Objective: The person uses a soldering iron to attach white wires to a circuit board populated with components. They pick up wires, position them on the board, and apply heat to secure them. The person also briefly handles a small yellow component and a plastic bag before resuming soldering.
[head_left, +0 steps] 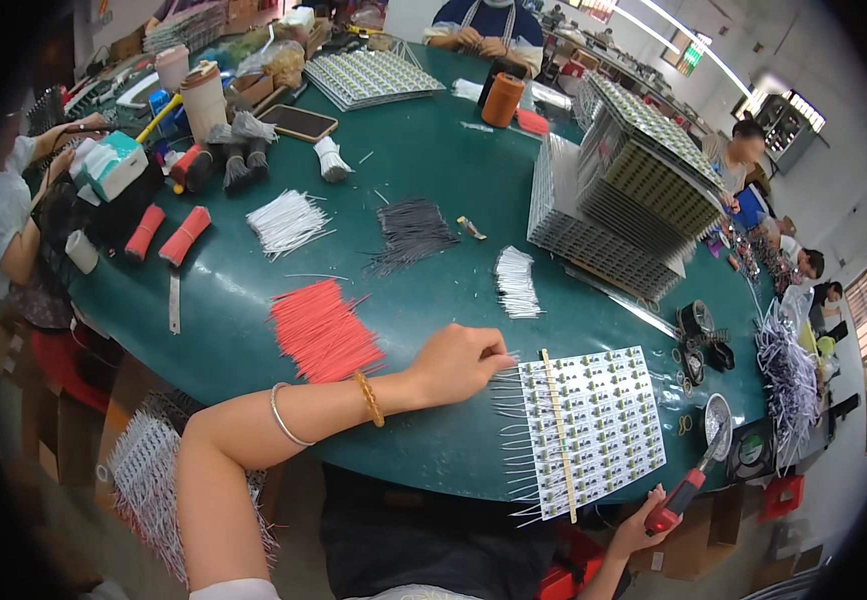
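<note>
Two bare hands work at a green table (433, 250). The left hand's (458, 365) fingertips are pressed together by the upper left corner of a white board panel (603, 425); whether they pinch a wire, I cannot tell. The panel lies flat near the table's front edge, with pale wires (515, 440) sticking out along its left side. The right hand (643, 525) is wrapped around a red-and-black soldering iron (681, 497), its tip at a small round dish (716, 410), whose contents are unclear.

Under the table at left, a cardboard box (125, 410) stands beside a mass of white wires (148, 465). White tissue pokes out of a turquoise tissue box (121, 175); a lidded cup (205, 108) hides its contents. Markings on the panel are too small to read.
</note>
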